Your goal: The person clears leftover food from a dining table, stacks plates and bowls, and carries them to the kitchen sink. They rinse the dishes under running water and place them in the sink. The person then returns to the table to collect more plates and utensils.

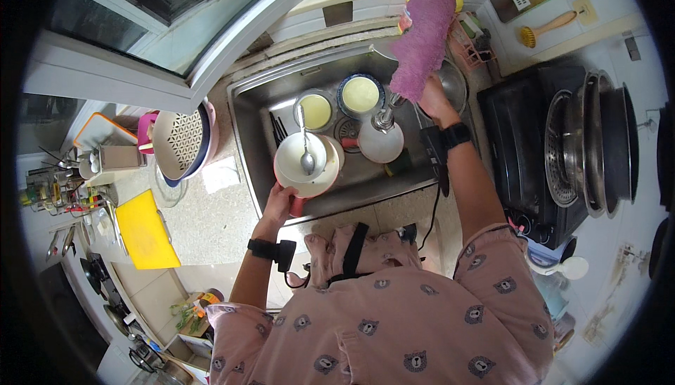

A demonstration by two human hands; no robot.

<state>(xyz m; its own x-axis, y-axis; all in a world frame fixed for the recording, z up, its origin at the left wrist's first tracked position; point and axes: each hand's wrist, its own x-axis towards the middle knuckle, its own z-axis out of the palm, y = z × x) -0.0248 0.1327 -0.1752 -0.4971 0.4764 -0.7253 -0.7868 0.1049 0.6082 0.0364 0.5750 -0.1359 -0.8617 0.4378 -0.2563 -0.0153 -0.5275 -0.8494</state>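
My left hand (279, 203) grips the rim and handle area of a white pan with a red handle (297, 207) at the sink's near left. A white bowl (287, 159) sits in that pan, with a metal spoon (307, 161) resting in it. My right hand (436, 101) is at the sink's right side beside the faucet (384, 119) and a purple cloth (426, 31); whether it holds anything cannot be told. Under the faucet stands a small white pan (382, 145) with a red handle. Two containers with pale yellow contents, one a glass bowl (316, 112), the other blue-rimmed (360, 95), stand behind.
The steel sink (248, 147) is bordered by a speckled counter (211, 227). Left are a colander (180, 140) and a yellow cutting board (145, 229). A black oven (519, 137) with metal pans (593, 142) stands right. An open window frame (116, 76) juts over the left.
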